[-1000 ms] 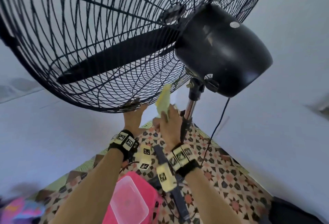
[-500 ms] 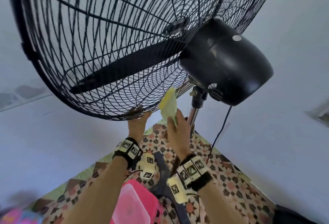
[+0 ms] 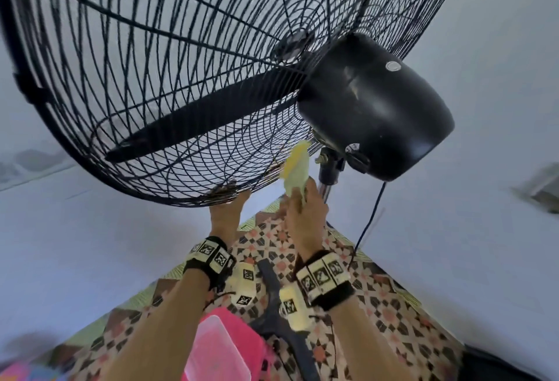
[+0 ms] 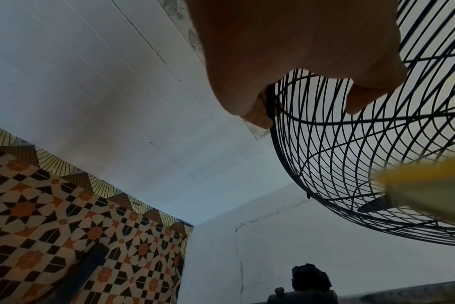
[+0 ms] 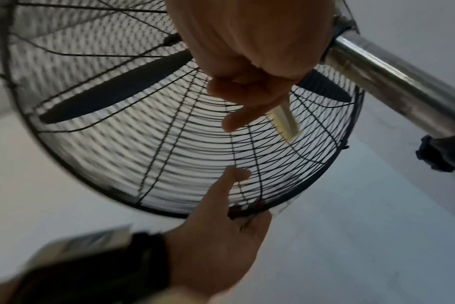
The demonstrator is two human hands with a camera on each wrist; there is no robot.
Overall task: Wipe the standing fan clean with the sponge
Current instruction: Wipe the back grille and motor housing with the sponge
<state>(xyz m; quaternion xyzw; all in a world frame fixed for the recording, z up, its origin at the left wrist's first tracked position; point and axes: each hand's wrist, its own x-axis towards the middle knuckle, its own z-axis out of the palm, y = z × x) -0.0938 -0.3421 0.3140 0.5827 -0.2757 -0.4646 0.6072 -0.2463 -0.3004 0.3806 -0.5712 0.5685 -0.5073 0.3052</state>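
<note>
A: We have the sponge [image 3: 298,170] pinched in our right hand [image 3: 305,218], fingers curled round its lower end, its yellow top up against the back wires of the fan guard [image 3: 181,93], just beside the motor housing [image 3: 375,105].

B: And our left hand [image 3: 227,214] grips the bottom rim of the guard; in the left wrist view the thumb and fingers hook round the outer ring, so we are steadying the head.

A: The sponge looks soft and light to us; held low, its free end will likely flop, so we would take it nearer the middle when we want pressure on the wires.

B: The guard we judge stiff at the rim but springy in the thin wires; the rim is the right place to hold, since the wires may bend and the head may tilt on its neck [image 3: 329,168] if we push hard.

A: The chrome pole [image 5: 392,82] looks smooth and probably slippery; a poor handle; the cord [image 3: 367,223] hangs close by, so we should keep our strokes short there.
</note>
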